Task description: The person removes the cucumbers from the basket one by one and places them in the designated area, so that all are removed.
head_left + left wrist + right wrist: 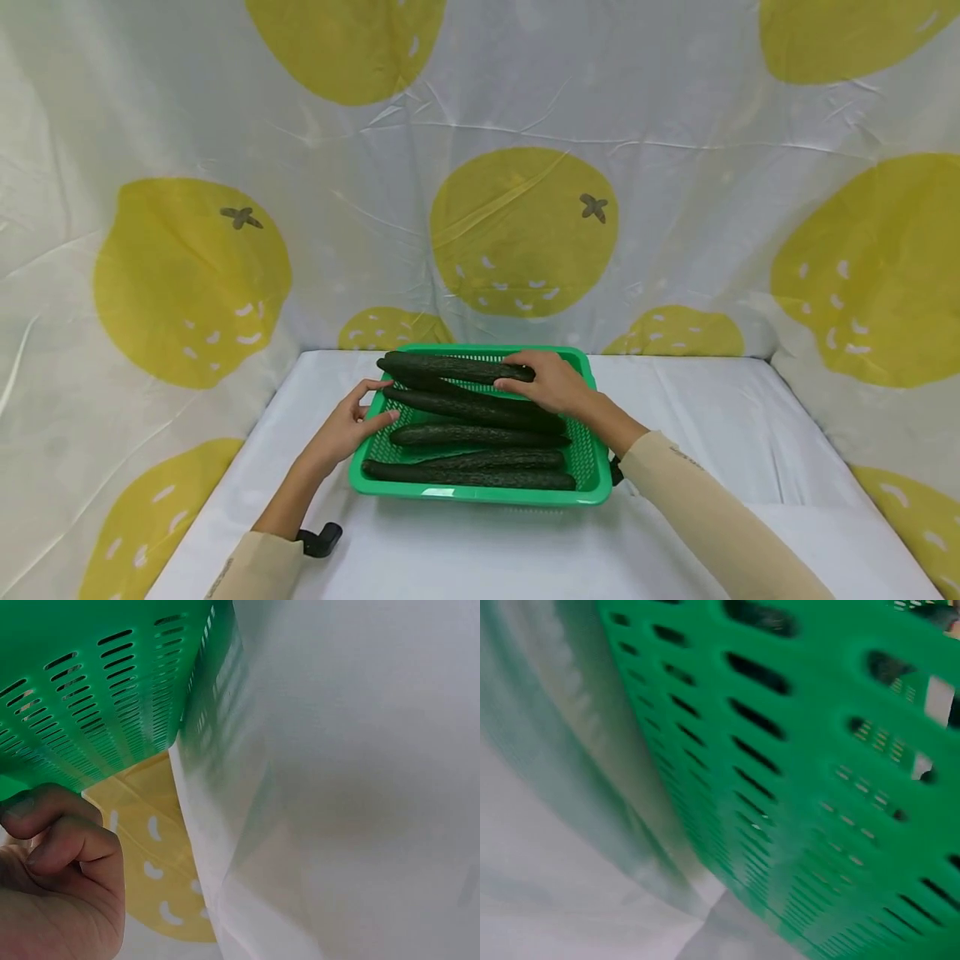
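Note:
A green plastic basket [480, 495] holds several long dark green cucumbers [480, 434], lying roughly crosswise. My right hand [555, 383] reaches over the basket's right side and grips the right end of the rearmost cucumber [450, 367], thumb on the near side and fingers on the far side. That cucumber's left end lies near the back left corner. At the left rim is my left hand [351, 423], its thumb over the edge and a fingertip by the cucumber ends. In the left wrist view, curled fingers [75, 840] show outside the slotted wall [112, 690]. The right wrist view shows only slotted basket wall [795, 787], no hand.
The basket stands on a white-covered table [705, 433]. White cloth with a yellow lemon print [525, 233] hangs behind and at both sides. A black strap piece [321, 540] juts from the left wrist.

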Available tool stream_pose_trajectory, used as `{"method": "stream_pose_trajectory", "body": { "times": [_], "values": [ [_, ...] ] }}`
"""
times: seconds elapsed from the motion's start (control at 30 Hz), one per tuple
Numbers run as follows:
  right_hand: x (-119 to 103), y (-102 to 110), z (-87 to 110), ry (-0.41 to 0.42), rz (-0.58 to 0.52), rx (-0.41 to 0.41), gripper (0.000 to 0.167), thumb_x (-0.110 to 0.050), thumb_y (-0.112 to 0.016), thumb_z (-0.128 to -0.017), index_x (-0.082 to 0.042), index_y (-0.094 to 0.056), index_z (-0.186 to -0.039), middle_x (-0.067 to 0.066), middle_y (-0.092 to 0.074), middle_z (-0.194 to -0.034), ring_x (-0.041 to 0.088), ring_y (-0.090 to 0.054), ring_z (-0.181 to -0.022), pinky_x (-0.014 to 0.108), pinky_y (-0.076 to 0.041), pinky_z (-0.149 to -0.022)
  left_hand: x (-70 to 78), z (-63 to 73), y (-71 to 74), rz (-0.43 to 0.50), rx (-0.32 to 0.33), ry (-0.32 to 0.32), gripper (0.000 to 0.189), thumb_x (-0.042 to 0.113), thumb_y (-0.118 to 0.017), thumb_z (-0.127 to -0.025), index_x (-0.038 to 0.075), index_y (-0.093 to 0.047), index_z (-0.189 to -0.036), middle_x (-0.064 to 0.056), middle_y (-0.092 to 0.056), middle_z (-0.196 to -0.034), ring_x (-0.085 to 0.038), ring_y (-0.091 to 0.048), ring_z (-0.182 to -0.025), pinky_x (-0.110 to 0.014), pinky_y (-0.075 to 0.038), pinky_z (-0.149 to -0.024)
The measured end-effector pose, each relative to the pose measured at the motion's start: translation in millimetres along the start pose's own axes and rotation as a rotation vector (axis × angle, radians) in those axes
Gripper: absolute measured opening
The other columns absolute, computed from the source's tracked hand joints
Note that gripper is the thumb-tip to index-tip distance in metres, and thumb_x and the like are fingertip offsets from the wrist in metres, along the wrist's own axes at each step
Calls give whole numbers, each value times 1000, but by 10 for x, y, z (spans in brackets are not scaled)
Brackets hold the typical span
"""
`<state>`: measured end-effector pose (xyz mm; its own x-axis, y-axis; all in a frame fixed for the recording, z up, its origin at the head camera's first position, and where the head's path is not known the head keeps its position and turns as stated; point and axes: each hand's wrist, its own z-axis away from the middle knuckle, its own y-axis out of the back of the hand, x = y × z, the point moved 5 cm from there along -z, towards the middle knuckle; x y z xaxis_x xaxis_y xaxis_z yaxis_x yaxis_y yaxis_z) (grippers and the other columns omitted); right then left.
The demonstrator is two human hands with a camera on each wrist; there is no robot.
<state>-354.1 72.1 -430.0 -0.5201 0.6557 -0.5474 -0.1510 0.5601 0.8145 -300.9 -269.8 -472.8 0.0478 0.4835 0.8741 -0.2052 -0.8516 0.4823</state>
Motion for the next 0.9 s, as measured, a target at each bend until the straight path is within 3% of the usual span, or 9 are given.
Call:
{"method": "stream_pose_trajectory", "body": {
  "times": [0.17, 0.33, 0.5, 0.7, 0.9],
  "values": [
    [-56, 210, 50, 37, -18, 31, 56, -58, -66, -96, -22, -66, -139, 1, -68, -137, 19, -68, -114, 45, -56, -94, 3, -11, -5, -2, 6, 11, 63, 36, -71, -98, 23, -42, -153, -11, -62, -71, -18, -60, -65, -30, -48, -62],
    [-31, 425, 157, 55, -21, 62, 53, -55, -67, -96, -21, -67, -137, 2, -68, -135, 21, -67, -119, 46, -56, -94, -19, -30, -2, -10, 16, 19, 63, 36, -72, -98, 22, -43, -152, -14, -73, -85, -20, -67, -78, -31, -52, -69],
    [91, 610, 278, 31, -10, 87, 53, -56, -69, -94, -22, -68, -135, 2, -68, -135, 24, -66, -120, 48, -55, -95, -33, -36, 2, 3, 20, 16, 63, 36, -71, -99, 22, -43, -153, -15, -76, -91, -23, -71, -83, -31, -55, -73],
    [272, 763, 446, 19, 2, 55, 55, -54, -67, -97, -21, -65, -140, 3, -66, -137, 26, -63, -122, 51, -53, -98, -39, -20, 15, 23, 22, 9, 63, 35, -70, -100, 24, -41, -155, -21, -75, -106, -23, -70, -90, -33, -55, -76],
    [469, 887, 642, 12, 35, 49, 51, -49, -66, -99, -21, -63, -141, 1, -65, -131, 20, -63, -108, 44, -53, -89, -71, -26, 17, 33, 20, 10, 63, 33, -70, -100, 23, -41, -155, -22, -74, -111, -23, -71, -92, -32, -56, -77]
  ]
}}
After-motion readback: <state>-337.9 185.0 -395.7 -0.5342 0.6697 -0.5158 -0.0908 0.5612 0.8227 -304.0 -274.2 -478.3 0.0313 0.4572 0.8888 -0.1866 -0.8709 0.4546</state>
